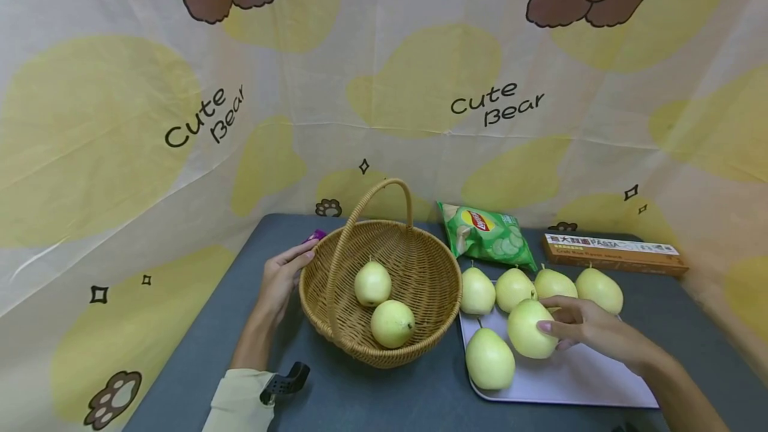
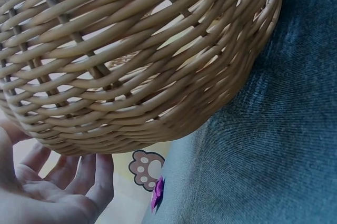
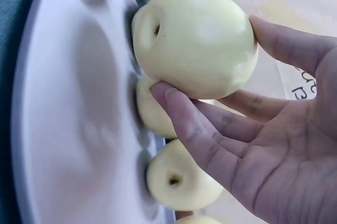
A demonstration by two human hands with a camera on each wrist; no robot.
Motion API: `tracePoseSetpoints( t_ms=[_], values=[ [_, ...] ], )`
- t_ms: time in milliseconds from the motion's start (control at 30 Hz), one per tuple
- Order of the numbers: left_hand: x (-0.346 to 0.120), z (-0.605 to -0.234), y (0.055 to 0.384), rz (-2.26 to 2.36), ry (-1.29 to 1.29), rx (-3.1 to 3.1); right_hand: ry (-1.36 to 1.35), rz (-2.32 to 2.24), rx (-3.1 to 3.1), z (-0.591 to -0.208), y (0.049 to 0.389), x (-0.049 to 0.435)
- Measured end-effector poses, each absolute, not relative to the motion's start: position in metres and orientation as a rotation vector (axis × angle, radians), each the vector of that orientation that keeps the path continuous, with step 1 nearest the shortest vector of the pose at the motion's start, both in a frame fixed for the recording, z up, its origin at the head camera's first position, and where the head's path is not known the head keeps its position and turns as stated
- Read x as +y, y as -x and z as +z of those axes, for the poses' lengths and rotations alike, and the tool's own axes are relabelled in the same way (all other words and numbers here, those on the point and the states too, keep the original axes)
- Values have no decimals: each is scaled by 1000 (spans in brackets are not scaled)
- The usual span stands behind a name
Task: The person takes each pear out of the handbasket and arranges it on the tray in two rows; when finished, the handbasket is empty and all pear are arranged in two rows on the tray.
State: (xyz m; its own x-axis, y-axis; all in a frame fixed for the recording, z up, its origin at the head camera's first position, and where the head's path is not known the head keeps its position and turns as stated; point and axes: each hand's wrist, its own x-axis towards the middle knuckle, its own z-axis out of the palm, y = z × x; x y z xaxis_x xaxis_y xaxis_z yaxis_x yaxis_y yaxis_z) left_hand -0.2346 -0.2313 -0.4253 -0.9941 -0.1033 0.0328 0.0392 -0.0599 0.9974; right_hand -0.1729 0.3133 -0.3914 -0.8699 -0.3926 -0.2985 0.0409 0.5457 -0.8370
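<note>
My right hand [image 1: 585,329] grips a pale yellow-green pear [image 1: 531,329], thumb on one side and fingers on the other; the right wrist view shows the pear [image 3: 195,42] beside others. It is over the lilac tray [image 1: 576,385], where several more pears stand, one pear [image 1: 489,360] at the front left. Left of the tray is a wicker basket [image 1: 432,272] with a tall handle and two pears [image 1: 373,283] inside. My left hand [image 1: 282,279] touches the basket's left side near the rim. In the left wrist view, its fingers [image 2: 100,179] rest loosely extended against the wicker [image 2: 131,103].
A green bag of chips [image 1: 487,235] lies behind the tray, with a long brown pasta box [image 1: 615,255] to its right. A small purple wrapper [image 1: 317,235] is behind the left hand. A printed cloth hangs along the back of the dark table [image 1: 384,399].
</note>
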Motion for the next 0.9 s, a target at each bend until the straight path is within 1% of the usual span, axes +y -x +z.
tracePoseSetpoints(
  t_ms=[300, 667, 900],
  values=[
    [-232, -425, 235, -2220, -64, -2083, 305, -1282, 2244, -409, 165, 323],
    [-232, -425, 235, -2222, -67, -2082, 333, -1269, 2171, -415, 160, 327],
    [-232, -426, 235, -2223, -61, -2082, 442, -1269, 2142, -417, 158, 328]
  ],
)
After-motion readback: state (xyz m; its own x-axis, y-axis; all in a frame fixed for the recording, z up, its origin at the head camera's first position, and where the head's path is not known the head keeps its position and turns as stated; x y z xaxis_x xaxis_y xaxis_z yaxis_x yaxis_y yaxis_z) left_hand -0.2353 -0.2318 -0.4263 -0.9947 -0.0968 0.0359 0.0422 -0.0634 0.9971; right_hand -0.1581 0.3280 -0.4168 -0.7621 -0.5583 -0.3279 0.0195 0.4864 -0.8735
